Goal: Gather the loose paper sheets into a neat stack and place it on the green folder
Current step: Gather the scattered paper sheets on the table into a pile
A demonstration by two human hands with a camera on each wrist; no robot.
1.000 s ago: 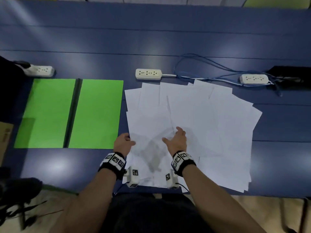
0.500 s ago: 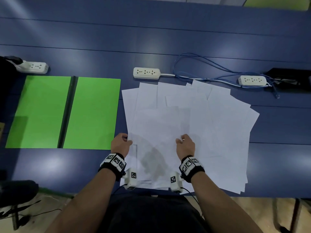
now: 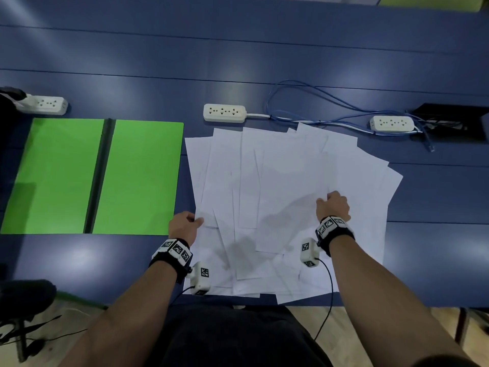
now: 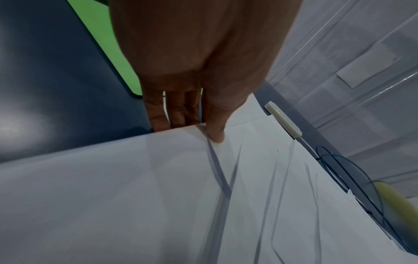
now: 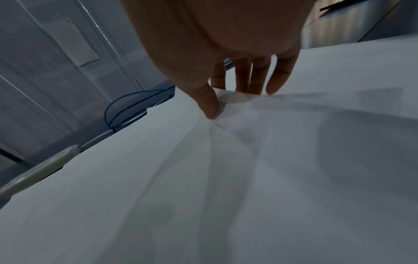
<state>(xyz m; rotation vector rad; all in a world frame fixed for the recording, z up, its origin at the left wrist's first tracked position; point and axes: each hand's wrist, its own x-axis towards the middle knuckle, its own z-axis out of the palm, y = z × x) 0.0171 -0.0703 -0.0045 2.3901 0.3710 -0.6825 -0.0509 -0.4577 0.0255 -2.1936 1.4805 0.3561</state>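
Blue smooth table (image 3: 264,62) carries thin white paper sheets (image 3: 291,168), fanned beside a flat green folder (image 3: 143,176); left hand (image 3: 182,227) and right hand (image 3: 333,206) each pinch sheets between thumb and fingers.

Bare blue table (image 3: 238,62) fills the frame's upper half, while three power strips (image 3: 224,113) and a blue cable (image 3: 317,102) (looped) obstruct mid-frame behind the papers (image 3: 291,168).
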